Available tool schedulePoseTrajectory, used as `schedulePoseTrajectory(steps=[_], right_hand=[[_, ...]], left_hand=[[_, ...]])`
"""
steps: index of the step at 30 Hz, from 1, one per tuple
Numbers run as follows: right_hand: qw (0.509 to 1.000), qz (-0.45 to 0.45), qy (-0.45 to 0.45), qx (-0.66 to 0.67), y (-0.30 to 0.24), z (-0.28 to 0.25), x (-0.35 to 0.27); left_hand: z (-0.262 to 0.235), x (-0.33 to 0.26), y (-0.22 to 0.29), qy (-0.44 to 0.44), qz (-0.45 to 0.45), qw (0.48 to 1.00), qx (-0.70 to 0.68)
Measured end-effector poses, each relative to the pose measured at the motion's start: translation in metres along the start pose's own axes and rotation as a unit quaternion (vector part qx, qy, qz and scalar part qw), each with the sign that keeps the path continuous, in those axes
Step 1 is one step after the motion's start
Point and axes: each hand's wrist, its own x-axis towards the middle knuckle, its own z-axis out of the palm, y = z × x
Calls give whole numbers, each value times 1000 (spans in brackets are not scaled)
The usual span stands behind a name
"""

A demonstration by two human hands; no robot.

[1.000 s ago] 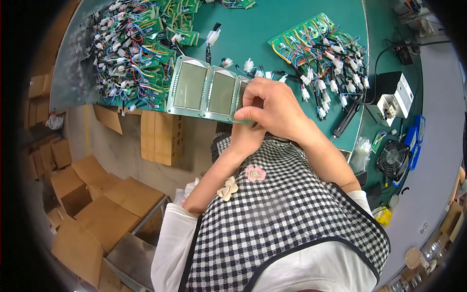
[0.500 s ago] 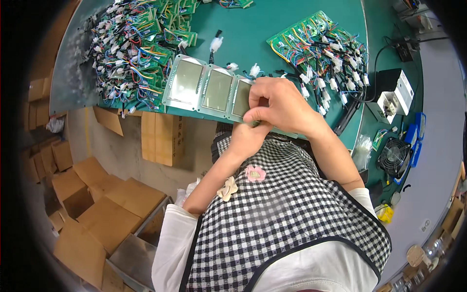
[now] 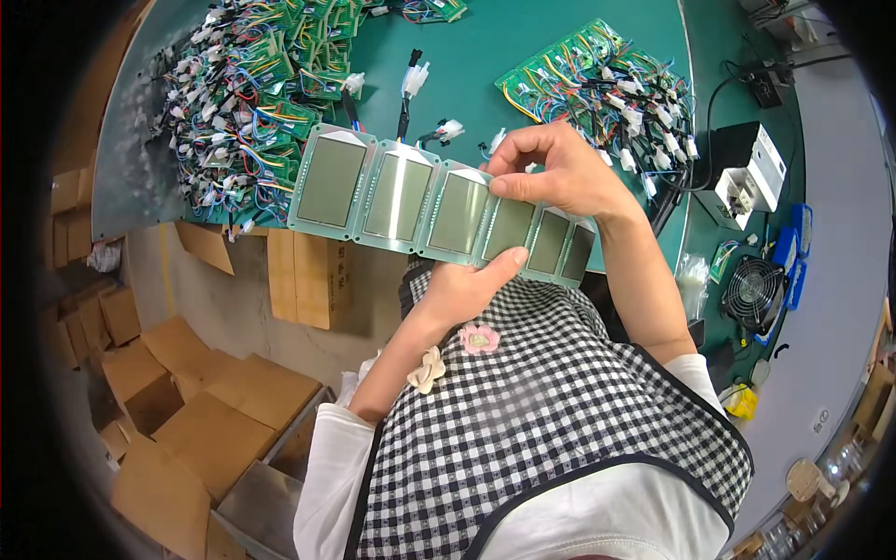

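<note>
A joined strip of display boards (image 3: 457,215), a row of several grey screens on green circuit board, is held in front of me at the bench's near edge. My left hand (image 3: 471,289) grips its lower edge, thumb on the front and the other fingers hidden behind. At the upper edge, my right hand (image 3: 565,173) pinches the strip between thumb and fingers. Wired leads with white connectors (image 3: 415,80) stick out beyond the strip's far edge. The back of the boards is hidden.
Wired green circuit boards (image 3: 257,121) are heaped at the left of the green bench (image 3: 467,56). Another stack (image 3: 565,70) lies at the right. Beyond it are a black-and-white device (image 3: 751,177) and a fan (image 3: 754,297). Cardboard boxes (image 3: 215,439) stand below left.
The strip has shifted slightly left and tilted, showing more screens. My hands have moved apart: the left thumb now lies on the front, while the right hand is at the upper edge.
</note>
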Motion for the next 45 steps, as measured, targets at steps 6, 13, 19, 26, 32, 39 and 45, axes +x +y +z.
schedulePoseTrajectory(steps=[6, 13, 19, 26, 32, 39, 45], right_hand=[[996, 21, -33, 80, 6, -6, 0], [993, 35, -25, 109, 6, -5, 0], [994, 31, -10, 108, 5, -4, 1], [995, 28, 1, 101, 4, -2, 0], [994, 1, 10, 107, 6, 0, 0], [994, 28, 12, 109, 3, 1, -2], [992, 33, 13, 118, 3, 3, -2]], left_hand=[[-1, -1, 2, -25, 40, 999, 16], [-1, -1, 3, -26, 43, 999, -2], [-3, 2, 3, -32, 63, 998, 8], [-3, 2, 2, -37, 74, 997, 4], [-2, 0, 6, -36, 58, 998, -11], [-1, -2, 8, -28, 52, 998, 4], [-2, -3, 6, -18, 53, 998, 3]])
